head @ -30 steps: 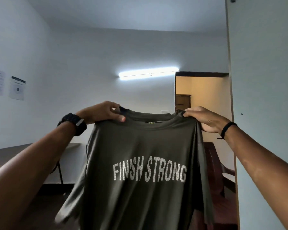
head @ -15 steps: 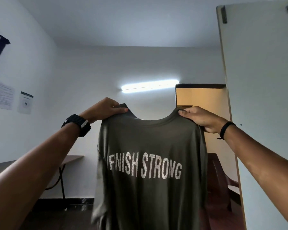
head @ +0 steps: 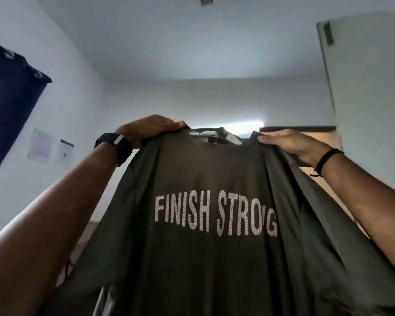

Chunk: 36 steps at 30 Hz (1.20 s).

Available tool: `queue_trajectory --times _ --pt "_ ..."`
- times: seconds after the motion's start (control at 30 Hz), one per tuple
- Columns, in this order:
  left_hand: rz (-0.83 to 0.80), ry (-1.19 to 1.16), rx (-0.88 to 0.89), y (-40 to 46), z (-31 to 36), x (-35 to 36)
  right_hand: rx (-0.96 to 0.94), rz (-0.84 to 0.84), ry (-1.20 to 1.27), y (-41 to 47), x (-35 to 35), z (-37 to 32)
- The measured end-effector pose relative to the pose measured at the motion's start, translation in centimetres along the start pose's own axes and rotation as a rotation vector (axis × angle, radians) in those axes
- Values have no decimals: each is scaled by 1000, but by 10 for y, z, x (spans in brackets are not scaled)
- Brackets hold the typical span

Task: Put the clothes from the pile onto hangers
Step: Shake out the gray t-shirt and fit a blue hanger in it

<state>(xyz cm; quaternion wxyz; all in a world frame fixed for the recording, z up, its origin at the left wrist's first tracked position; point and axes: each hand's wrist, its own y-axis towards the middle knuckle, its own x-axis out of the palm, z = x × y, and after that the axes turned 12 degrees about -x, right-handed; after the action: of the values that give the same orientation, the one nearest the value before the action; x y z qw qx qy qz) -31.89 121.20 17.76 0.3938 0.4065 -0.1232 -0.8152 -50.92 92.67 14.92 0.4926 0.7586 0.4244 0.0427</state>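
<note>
White walls and a pale ceiling fill the head view, which tilts steeply upward. High on the left wall hangs a dark blue curtain (head: 8,106), with two paper notices (head: 51,148) pinned to the wall below and to the right of it. On the right a tall pale door panel (head: 369,83) stands edge-on to the camera, and beside it, lower down, is a doorway (head: 315,142) lit in warm yellow. A glowing tube light (head: 249,124) on the far wall shows just above the collar of the olive-green T-shirt (head: 203,258), which is held up in the air at the centre of the view and spread wide between both arms. White dotted lettering across its chest reads FINISH STRONG, with the last letters crumpled by a fold. The garment's lower part runs out of the bottom edge of the view, so its hem cannot be seen. The left hand (head: 146,130) grips the shirt's shoulder seam on the left of the collar, fingers curled over the top of the fabric and fingertips pointing toward the neckline; a black wristwatch (head: 114,144) sits on that wrist. The right hand (head: 290,144) pinches the opposite shoulder, its fingers folded around the cloth, with a thin black wristband (head: 326,159) on its wrist. The neckline sags between the two hands.
</note>
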Motion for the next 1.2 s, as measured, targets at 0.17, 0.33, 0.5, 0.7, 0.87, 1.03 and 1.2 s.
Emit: queue_trajectory --times 0.17,0.33,0.5,0.7,0.87,1.03,1.2 --pt "-430 210 -387 -22 -148 102 477 -401 -125 -74 84 142" --pt "-708 581 -790 -86 -318 237 920 -688 -172 -200 189 276" --pt "-356 337 -1071 -135 -418 321 1120 -409 -37 -282 258 356" --pt "-62 322 -940 -144 -468 361 927 -286 -173 -299 300 415" --pt "-358 332 -892 -195 -490 387 1004 -564 -157 -327 332 409" --pt "-108 148 -766 -259 -473 365 734 -426 -174 -328 375 364" --pt "445 193 -713 -370 -448 304 786 -551 531 -327 453 267"
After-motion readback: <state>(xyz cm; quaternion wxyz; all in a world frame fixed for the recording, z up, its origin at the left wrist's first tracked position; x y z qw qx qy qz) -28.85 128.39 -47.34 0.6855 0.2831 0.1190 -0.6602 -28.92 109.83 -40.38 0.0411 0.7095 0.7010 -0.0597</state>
